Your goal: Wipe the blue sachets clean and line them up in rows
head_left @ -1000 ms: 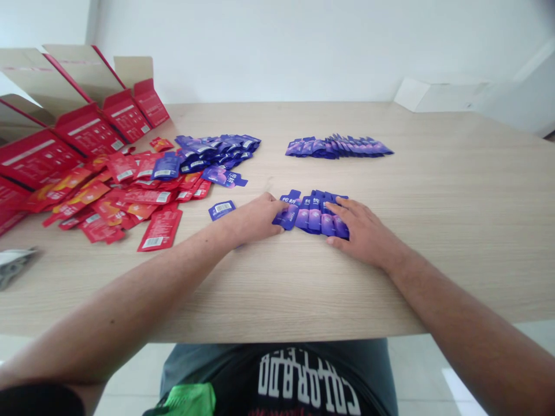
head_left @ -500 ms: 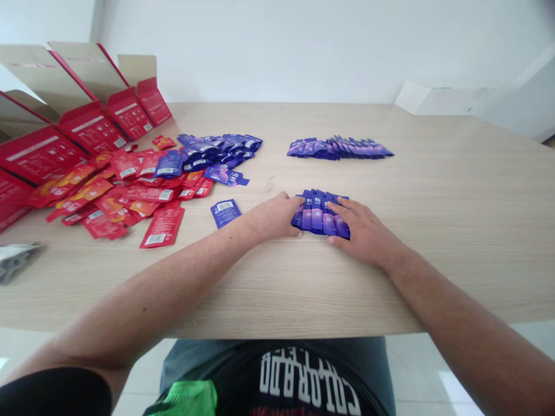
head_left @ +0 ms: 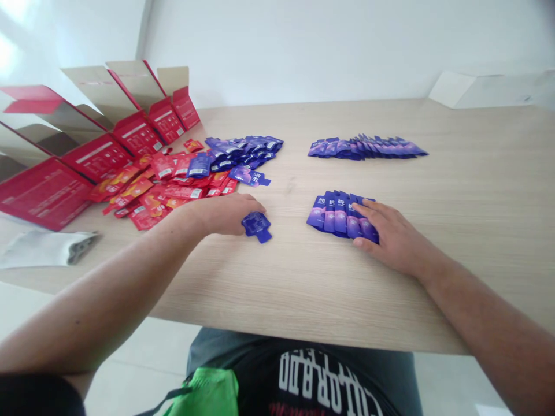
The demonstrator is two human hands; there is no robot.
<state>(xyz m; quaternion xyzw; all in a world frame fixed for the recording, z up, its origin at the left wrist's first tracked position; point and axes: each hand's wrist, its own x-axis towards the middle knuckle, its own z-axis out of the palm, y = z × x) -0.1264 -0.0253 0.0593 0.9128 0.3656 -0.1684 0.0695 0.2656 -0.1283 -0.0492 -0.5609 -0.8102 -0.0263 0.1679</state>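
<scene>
At the middle of the table [head_left: 277,289], my left hand [head_left: 229,212] is closed on a single blue sachet [head_left: 256,225], whose narrow tab points toward me. My right hand [head_left: 385,234] rests with its fingers apart on the right end of a short row of overlapping purple-blue sachets [head_left: 336,215]. Farther back lies a longer fanned row of purple sachets [head_left: 368,148]. A heap of blue sachets [head_left: 243,151] is left of it, with one loose purple sachet [head_left: 249,175] at its front edge.
Red sachets [head_left: 173,173] are heaped at the left, beside open red cartons [head_left: 104,156]. A white and grey folded item [head_left: 47,248] lies near the left front. A white box [head_left: 477,91] stands at the back right, against the wall.
My left hand has left the row and moved left, taking hold of the single sachet. My right hand stays on the row. The view has shifted to the left.
</scene>
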